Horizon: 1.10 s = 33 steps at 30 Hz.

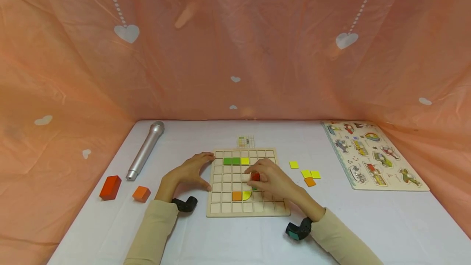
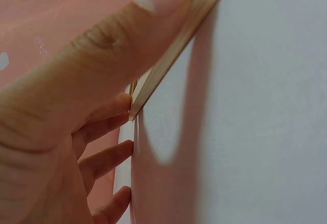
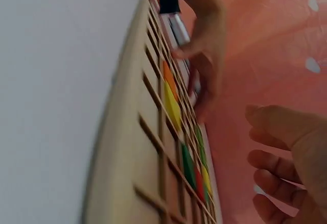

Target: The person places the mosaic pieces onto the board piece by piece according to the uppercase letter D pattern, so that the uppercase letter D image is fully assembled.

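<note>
A wooden grid board (image 1: 248, 215) lies on the white table. My left hand (image 1: 189, 172) is at its left side, thumb on the edge and fingertips by the far left corner. Over the board hovers my right hand (image 1: 276, 180), fingers loosely bent with nothing between them in the right wrist view. A red tile (image 1: 255, 176) sits in the grid under it, beside a green piece (image 3: 188, 169) that the hand partly hides in the head view. Two green tiles (image 1: 232, 161) and a yellow tile (image 1: 245, 160) fill a far row. Nearer are an orange tile (image 1: 237, 196) and a rounded yellow piece (image 1: 246, 195).
Several loose yellow tiles (image 1: 293, 165) and an orange tile (image 1: 310, 182) lie right of the board. Behind it is a small pattern card (image 1: 245, 141). A silver microphone (image 1: 146, 150), red block (image 1: 110, 187) and orange block (image 1: 141, 194) stand left; a picture puzzle (image 1: 375, 156) lies far right.
</note>
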Each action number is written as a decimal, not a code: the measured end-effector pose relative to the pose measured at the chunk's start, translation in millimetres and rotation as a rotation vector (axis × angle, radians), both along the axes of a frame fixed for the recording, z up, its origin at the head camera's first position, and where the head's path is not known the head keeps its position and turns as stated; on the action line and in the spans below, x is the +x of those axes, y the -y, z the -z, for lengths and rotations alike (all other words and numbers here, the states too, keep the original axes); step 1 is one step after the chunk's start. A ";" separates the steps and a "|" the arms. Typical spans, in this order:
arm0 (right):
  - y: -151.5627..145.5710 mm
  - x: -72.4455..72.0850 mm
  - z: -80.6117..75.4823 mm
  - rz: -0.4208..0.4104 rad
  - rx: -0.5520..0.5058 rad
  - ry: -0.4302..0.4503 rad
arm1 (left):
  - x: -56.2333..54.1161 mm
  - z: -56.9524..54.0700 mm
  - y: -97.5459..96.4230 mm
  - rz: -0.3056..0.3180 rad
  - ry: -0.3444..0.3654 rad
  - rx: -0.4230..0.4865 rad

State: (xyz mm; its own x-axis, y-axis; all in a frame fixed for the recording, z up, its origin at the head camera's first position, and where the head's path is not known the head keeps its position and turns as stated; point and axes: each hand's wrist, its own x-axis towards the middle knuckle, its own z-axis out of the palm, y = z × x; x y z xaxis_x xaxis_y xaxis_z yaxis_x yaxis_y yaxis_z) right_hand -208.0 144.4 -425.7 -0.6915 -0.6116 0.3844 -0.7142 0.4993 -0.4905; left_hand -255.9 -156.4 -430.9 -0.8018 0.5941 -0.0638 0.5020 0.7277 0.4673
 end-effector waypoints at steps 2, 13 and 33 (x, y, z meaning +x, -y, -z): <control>-13.6 -1.1 -4.4 0.014 -0.010 -0.003 | 0.4 -0.2 -0.2 -0.001 0.000 0.001; -96.4 3.5 -8.6 0.109 -0.001 -0.091 | 0.7 1.2 0.3 0.001 -0.004 0.004; -166.6 10.9 13.6 0.154 0.099 0.070 | 0.5 -0.1 1.5 0.010 -0.010 0.005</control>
State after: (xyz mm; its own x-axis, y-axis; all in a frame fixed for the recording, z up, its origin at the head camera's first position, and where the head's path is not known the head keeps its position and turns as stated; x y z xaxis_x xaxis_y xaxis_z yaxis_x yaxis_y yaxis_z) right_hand -197.0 310.9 -439.3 -0.8028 -0.5288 0.2755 -0.5916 0.6485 -0.4791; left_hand -255.4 -157.9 -430.8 -0.7963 0.6026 -0.0530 0.5139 0.7202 0.4660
